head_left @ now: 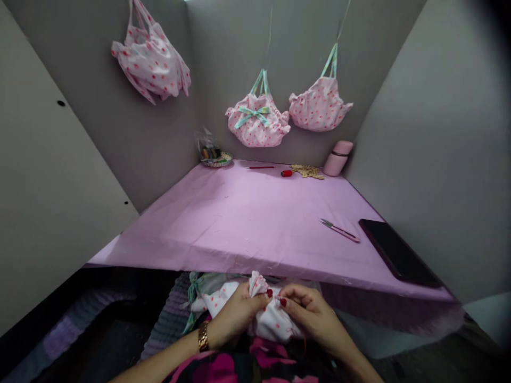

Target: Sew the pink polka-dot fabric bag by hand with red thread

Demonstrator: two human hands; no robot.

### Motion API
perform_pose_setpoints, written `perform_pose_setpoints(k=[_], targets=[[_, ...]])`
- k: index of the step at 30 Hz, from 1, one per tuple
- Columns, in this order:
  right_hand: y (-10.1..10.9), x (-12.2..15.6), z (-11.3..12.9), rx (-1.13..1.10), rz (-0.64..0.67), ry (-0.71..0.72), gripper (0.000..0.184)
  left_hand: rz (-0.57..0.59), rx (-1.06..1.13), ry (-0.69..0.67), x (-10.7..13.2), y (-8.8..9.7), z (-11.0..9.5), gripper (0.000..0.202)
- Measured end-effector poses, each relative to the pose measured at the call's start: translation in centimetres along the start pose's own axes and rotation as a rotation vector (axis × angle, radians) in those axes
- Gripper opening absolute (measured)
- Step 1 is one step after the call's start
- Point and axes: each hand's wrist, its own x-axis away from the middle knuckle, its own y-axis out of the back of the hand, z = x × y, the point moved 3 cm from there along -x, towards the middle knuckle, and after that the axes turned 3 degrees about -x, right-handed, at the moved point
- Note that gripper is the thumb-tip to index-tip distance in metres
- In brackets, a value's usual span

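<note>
White cloth with red dots (275,323) lies bunched in my lap, just below the table's front edge. My left hand (238,313), wearing a gold watch (203,336), is closed on a gathered bit of it that sticks up above the thumb. Beside it, my right hand (313,314) is pinched at the cloth. What sits between its fingertips is too small to make out. A fine red thread (305,343) hangs below the right hand. Green ties (193,287) trail from the cloth on the left.
Thread snips (340,230) and a dark tablet (399,252) lie on the pink-covered table (239,213). Farther back are a red pencil (261,167), a red thread spool (286,173), a beige piece (307,171), a pink bottle (338,158) and a basket (217,159). Dotted cloth pieces (258,130) hang above.
</note>
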Motion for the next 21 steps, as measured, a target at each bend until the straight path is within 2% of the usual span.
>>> perform_pose_setpoints(k=[7, 12, 17, 21], targets=[[-0.6, -0.1, -0.1, 0.022, -0.006, 0.032, 0.022, 0.019, 0.010, 0.017, 0.1, -0.3, -0.1, 0.018], [-1.7, 0.2, 1.0, 0.053, -0.001, 0.047, 0.019, -0.009, -0.013, 0.026, 0.0, -0.3, 0.1, 0.024], [-2.3, 0.3, 2.0, 0.266, -0.030, 0.119, 0.019, -0.059, -0.103, -0.030, -0.4, 0.1, 0.2, 0.022], [-2.3, 0.1, 1.8, 0.451, -0.059, 0.191, 0.013, -0.054, -0.141, -0.061, -0.4, 0.1, -0.2, 0.023]])
